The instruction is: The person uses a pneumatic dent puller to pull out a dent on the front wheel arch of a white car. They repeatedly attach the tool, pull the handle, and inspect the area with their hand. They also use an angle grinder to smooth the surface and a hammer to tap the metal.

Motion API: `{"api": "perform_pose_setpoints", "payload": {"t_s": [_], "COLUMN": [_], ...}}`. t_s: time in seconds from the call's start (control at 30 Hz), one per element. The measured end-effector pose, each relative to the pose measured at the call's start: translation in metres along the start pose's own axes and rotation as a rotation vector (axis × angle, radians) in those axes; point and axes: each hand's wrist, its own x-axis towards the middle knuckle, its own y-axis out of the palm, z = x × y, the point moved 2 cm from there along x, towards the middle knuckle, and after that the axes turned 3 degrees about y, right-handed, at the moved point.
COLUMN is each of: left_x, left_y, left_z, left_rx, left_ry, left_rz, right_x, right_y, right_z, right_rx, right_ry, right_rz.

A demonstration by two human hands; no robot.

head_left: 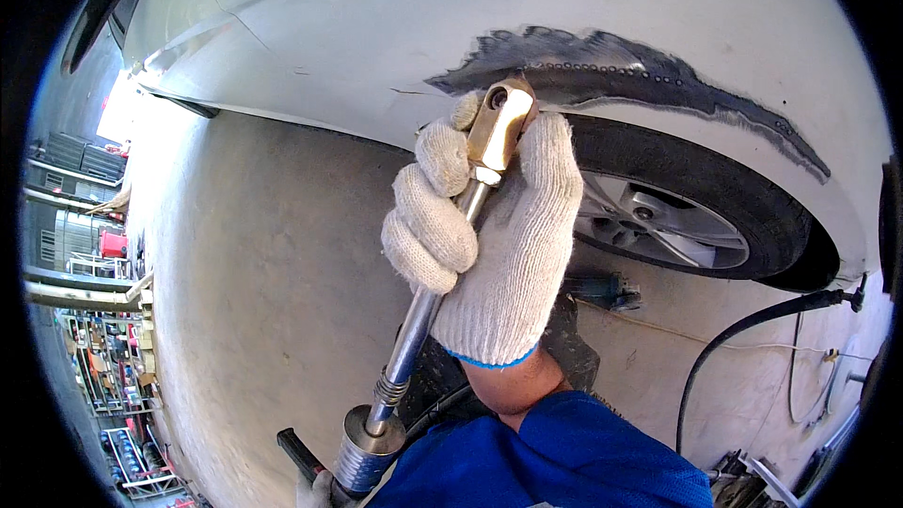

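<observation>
My gloved right hand [499,235] grips the steel shaft of a slide-hammer puller [404,329] just below its brass-coloured head [500,132]. The head is held at a dark, bare-metal strip [602,75] with a row of small rings on a white car panel [357,19]; contact is unclear. My gloved left hand [315,494], mostly cut off at the bottom edge, is closed on a black handle [301,452] beside the puller's cylindrical weight [362,452].
A car wheel [658,216] sits below the damaged strip. A teal power tool [611,292] lies on the concrete floor [245,273]. A black hose [705,348] and cords run at right. Racks with assorted items [103,357] stand at far left.
</observation>
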Motion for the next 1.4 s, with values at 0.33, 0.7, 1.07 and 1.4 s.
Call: {"api": "perform_pose_setpoints", "payload": {"t_s": [0.33, 0.7, 1.07, 1.4], "left_x": [0.003, 0.004, 0.005, 0.028], "left_y": [-0.003, -0.004, 0.001, -0.020], "left_z": [0.005, 0.007, 0.014, 0.034], "left_rx": [-0.005, 0.032, -0.066, -0.147], "left_ry": [0.028, 0.046, 0.053, 0.071], "left_rz": [-0.005, 0.017, 0.026, 0.128], "right_x": [0.001, 0.003, 0.000, -0.001], "right_y": [-0.003, -0.001, -0.004, -0.002], "right_z": [0.000, 0.003, 0.001, -0.003], "right_rx": [0.002, 0.013, -0.002, -0.059], "right_ry": [-0.004, 0.010, -0.009, -0.075], "right_rz": [0.043, 0.030, 0.001, 0.051]}}
